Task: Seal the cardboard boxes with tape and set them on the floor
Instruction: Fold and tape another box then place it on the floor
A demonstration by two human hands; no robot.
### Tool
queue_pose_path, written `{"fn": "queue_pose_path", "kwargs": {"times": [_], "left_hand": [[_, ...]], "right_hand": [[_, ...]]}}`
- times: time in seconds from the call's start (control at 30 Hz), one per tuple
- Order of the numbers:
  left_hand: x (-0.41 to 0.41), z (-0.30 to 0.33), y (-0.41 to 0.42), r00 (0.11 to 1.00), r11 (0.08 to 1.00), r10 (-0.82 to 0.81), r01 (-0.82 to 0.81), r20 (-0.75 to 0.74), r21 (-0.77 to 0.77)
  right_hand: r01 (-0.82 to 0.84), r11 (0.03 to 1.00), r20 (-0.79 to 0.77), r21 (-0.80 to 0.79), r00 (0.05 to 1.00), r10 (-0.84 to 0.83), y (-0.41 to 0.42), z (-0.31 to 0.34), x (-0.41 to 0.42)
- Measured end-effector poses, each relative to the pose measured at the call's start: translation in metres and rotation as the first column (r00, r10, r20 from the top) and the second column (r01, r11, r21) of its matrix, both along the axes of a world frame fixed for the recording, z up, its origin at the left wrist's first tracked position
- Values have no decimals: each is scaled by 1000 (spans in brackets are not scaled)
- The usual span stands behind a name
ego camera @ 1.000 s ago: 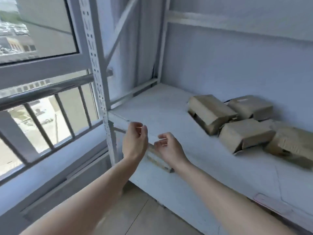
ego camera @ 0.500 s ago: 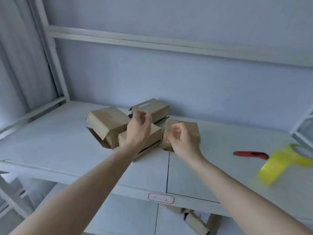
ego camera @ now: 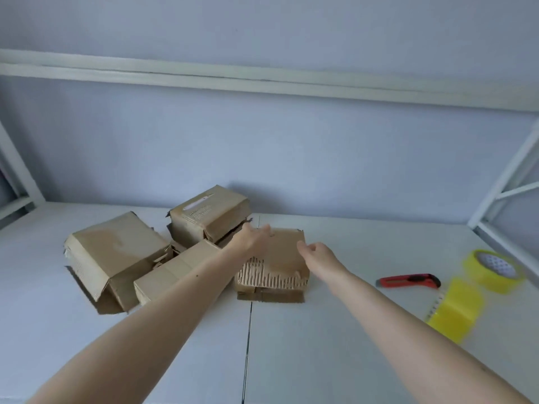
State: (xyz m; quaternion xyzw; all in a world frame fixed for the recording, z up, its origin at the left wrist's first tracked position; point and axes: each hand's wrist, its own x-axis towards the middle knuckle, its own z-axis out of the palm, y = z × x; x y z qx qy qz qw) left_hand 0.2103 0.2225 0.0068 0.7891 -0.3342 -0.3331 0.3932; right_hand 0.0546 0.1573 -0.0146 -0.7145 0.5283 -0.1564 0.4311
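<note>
We stand at a white shelf board with a seam down its middle, backed by a pale blue-grey wall with a white rail across it and white frame struts at the right. Four worn cardboard boxes cluster at centre-left, near the wall. Our left hand reaches over the torn box nearest the seam, fingers extended and loose, touching or just above its top; we cannot tell which. Our right hand hovers at that box's right edge, fingers relaxed, gripping nothing. Well to the right lie a red utility knife and a roll of yellow tape.
</note>
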Motion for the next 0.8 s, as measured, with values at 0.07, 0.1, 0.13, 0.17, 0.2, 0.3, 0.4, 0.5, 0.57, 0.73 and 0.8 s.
{"fn": "queue_pose_path", "kwargs": {"times": [0.07, 0.1, 0.13, 0.17, 0.2, 0.3, 0.4, 0.5, 0.57, 0.73, 0.8], "left_hand": [[2, -3, -19, 1000, 1000, 3, -3, -8, 20], [1, -3, -27, 1000, 1000, -8, 8, -25, 7], [-1, -3, -32, 999, 1000, -14, 14, -42, -11], [-5, -2, -38, 998, 1000, -17, 15, -61, -22], [-9, -2, -45, 996, 1000, -19, 18, -81, -23], [-22, -7, -62, 991, 999, -26, 22, -132, -27], [-33, -12, -76, 981, 998, -2, -11, -194, -69], [-45, -13, -85, 969, 995, 43, -64, -243, -78], [-55, -12, -89, 954, 993, 68, -93, -293, -72], [-79, -13, -96, 912, 978, 104, -166, -398, -124], [-86, -15, -99, 889, 970, 102, -189, -447, -154]], "right_hand": [[11, 1000, 21, 29, 1000, -12, -10, 0, -1], [31, 999, 32, 40, 999, -33, -16, 0, -3], [49, 998, 38, 37, 998, -50, -22, -1, -5], [67, 997, 38, 35, 997, -69, -27, 0, -9], [90, 995, 43, 32, 995, -92, -33, 0, -14], [163, 987, 64, 15, 985, -163, -52, 0, -31], [181, 984, 107, -9, 978, -179, -73, 0, -47], [143, 990, 184, 18, 972, -144, -91, 5, -60], [85, 995, 220, 61, 971, -96, -101, 8, -67], [-50, 995, 277, 81, 961, 26, -124, 19, -90], [-82, 996, 321, 24, 944, 70, -132, 25, -97]]}}
